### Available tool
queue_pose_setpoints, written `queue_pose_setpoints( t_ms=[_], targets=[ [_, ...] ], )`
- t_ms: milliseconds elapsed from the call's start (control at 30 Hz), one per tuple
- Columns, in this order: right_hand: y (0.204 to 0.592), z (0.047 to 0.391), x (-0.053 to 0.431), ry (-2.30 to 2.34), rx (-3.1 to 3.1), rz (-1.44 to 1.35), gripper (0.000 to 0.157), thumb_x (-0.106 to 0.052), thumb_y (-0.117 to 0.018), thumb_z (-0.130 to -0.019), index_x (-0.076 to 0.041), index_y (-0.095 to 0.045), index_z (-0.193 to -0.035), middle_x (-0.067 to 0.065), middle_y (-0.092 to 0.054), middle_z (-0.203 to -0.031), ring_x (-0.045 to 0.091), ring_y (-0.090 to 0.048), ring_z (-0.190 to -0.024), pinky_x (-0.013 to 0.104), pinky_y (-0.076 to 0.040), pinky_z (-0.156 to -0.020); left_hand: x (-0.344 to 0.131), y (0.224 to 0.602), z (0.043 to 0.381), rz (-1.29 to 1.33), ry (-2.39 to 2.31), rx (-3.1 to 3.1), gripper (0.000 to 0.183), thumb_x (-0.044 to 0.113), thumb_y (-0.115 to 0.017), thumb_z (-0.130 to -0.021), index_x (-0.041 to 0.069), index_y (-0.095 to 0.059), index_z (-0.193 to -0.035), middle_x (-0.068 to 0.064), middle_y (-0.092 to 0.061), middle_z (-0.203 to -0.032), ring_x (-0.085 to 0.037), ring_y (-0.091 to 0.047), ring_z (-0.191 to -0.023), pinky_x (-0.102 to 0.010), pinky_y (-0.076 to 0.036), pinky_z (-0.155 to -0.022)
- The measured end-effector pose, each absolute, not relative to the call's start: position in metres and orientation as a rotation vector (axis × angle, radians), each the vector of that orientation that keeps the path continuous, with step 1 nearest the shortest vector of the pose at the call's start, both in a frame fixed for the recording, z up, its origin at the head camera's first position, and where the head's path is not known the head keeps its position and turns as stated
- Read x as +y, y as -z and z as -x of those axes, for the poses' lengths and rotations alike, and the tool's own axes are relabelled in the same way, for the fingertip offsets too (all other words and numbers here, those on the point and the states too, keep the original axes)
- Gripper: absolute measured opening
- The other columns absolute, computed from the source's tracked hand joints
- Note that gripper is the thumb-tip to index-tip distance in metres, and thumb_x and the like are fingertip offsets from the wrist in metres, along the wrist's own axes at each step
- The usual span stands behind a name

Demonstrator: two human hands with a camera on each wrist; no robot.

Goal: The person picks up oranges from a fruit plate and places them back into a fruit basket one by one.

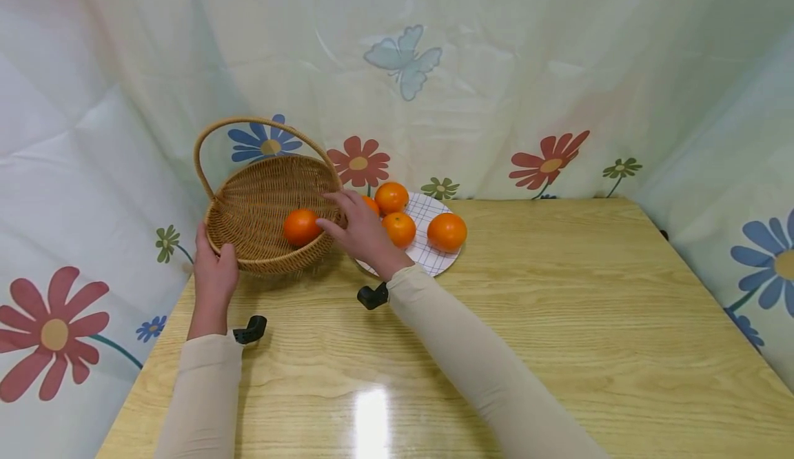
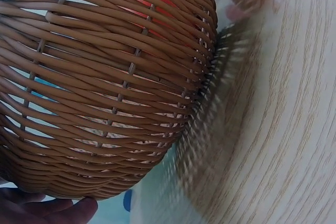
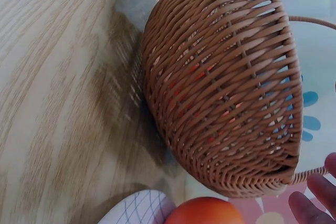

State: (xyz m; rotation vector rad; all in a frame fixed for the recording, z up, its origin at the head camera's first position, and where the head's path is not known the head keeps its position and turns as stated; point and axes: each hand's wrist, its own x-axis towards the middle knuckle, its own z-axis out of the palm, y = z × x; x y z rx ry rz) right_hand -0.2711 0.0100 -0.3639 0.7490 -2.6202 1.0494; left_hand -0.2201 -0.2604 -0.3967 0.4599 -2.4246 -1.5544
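Observation:
A brown wicker basket (image 1: 267,190) with a tall arched handle stands at the back left of the table, its opening facing me. One orange (image 1: 302,227) lies inside it, glimpsed through the weave in both wrist views. My left hand (image 1: 214,269) holds the basket's left side, with its fingers along the outer wall and the thumb near the front rim. Over the right rim reaches my right hand (image 1: 362,231), fingers loosely spread and thumb tip beside the orange. In the right wrist view, its fingers (image 3: 310,205) hold nothing near the base of the handle.
Right of the basket, a white checked plate (image 1: 428,260) carries several oranges (image 1: 446,232), partly hidden behind my right hand and forearm. The wooden table (image 1: 558,307) extends to the right. A flowered curtain (image 1: 471,100) encloses the back and sides.

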Motion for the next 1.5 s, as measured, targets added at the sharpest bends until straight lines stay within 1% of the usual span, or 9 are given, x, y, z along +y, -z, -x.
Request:
queue_pose_setpoints(
  t_ms=[100,200,400,667,867,1067,1300,1367,1500],
  targets=[
    [0.366,0.272,0.014,-1.021,-2.602,-0.760,0.053,-0.045,-0.058,-0.093,-0.017,-0.052,-0.137,0.004,-0.052,-0.136,0.022,-0.053,-0.121,0.038,-0.045,-0.103,-0.261,0.397,0.220,-0.462,1.545,-2.425,0.069,0.027,-0.028,-0.097,0.033,0.008,-0.155,-0.001,-0.005,-0.164,-0.028,-0.020,-0.147,-0.049,-0.023,-0.118],
    [0.368,0.273,0.018,-1.001,-2.592,-0.762,0.052,-0.044,-0.059,-0.093,-0.013,-0.054,-0.135,0.005,-0.055,-0.134,0.022,-0.054,-0.122,0.038,-0.046,-0.103,-0.261,0.396,0.220,-0.459,1.538,-2.429,0.069,0.027,-0.028,-0.097,0.033,0.008,-0.155,-0.002,-0.005,-0.164,-0.028,-0.020,-0.147,-0.049,-0.023,-0.118],
    [0.370,0.277,0.028,-0.978,-2.625,-0.719,0.050,-0.044,-0.059,-0.093,-0.015,-0.056,-0.134,0.003,-0.055,-0.135,0.021,-0.050,-0.127,0.037,-0.043,-0.107,-0.261,0.396,0.220,-0.470,1.544,-2.431,0.070,0.027,-0.028,-0.096,0.033,0.008,-0.156,0.000,-0.004,-0.164,-0.027,-0.019,-0.148,-0.049,-0.022,-0.118],
    [0.376,0.283,0.044,-0.923,-2.728,-0.620,0.049,-0.043,-0.058,-0.094,-0.017,-0.053,-0.136,0.005,-0.051,-0.139,0.025,-0.049,-0.128,0.044,-0.044,-0.106,-0.261,0.395,0.220,-0.464,1.547,-2.421,0.071,0.026,-0.027,-0.095,0.031,0.007,-0.156,-0.002,-0.005,-0.164,-0.030,-0.022,-0.147,-0.050,-0.024,-0.117],
    [0.379,0.283,0.052,-0.859,-2.780,-0.584,0.053,-0.040,-0.062,-0.092,-0.014,-0.052,-0.137,0.009,-0.051,-0.138,0.031,-0.049,-0.125,0.045,-0.044,-0.105,-0.261,0.394,0.220,-0.455,1.539,-2.432,0.071,0.027,-0.027,-0.095,0.031,0.008,-0.156,-0.005,-0.005,-0.164,-0.032,-0.022,-0.147,-0.052,-0.025,-0.116],
    [0.384,0.286,0.060,-0.770,-2.812,-0.552,0.054,-0.039,-0.065,-0.090,-0.011,-0.055,-0.135,0.010,-0.052,-0.136,0.030,-0.053,-0.118,0.044,-0.043,-0.106,-0.261,0.395,0.219,-0.468,1.529,-2.449,0.070,0.027,-0.028,-0.096,0.033,0.010,-0.155,-0.005,-0.004,-0.164,-0.031,-0.021,-0.147,-0.052,-0.024,-0.117],
    [0.394,0.290,0.068,-0.666,-2.848,-0.521,0.054,-0.038,-0.069,-0.087,-0.010,-0.057,-0.132,0.010,-0.053,-0.131,0.029,-0.054,-0.109,0.044,-0.045,-0.101,-0.261,0.398,0.220,-0.467,1.527,-2.437,0.071,0.024,-0.028,-0.095,0.030,0.007,-0.156,-0.004,-0.004,-0.164,-0.030,-0.020,-0.147,-0.051,-0.023,-0.117],
    [0.395,0.290,0.070,-0.638,-2.856,-0.514,0.053,-0.037,-0.069,-0.087,-0.010,-0.058,-0.131,0.010,-0.053,-0.129,0.030,-0.053,-0.110,0.046,-0.044,-0.102,-0.261,0.398,0.221,-0.461,1.525,-2.431,0.071,0.023,-0.028,-0.094,0.028,0.007,-0.156,-0.004,-0.004,-0.164,-0.030,-0.020,-0.147,-0.050,-0.023,-0.117],
    [0.398,0.291,0.073,-0.584,-2.882,-0.498,0.051,-0.035,-0.069,-0.087,-0.012,-0.057,-0.131,0.011,-0.051,-0.133,0.031,-0.052,-0.115,0.047,-0.041,-0.105,-0.261,0.399,0.221,-0.456,1.522,-2.422,0.072,0.022,-0.028,-0.094,0.027,0.006,-0.157,-0.003,-0.005,-0.164,-0.030,-0.021,-0.147,-0.050,-0.023,-0.118]
  ],
)
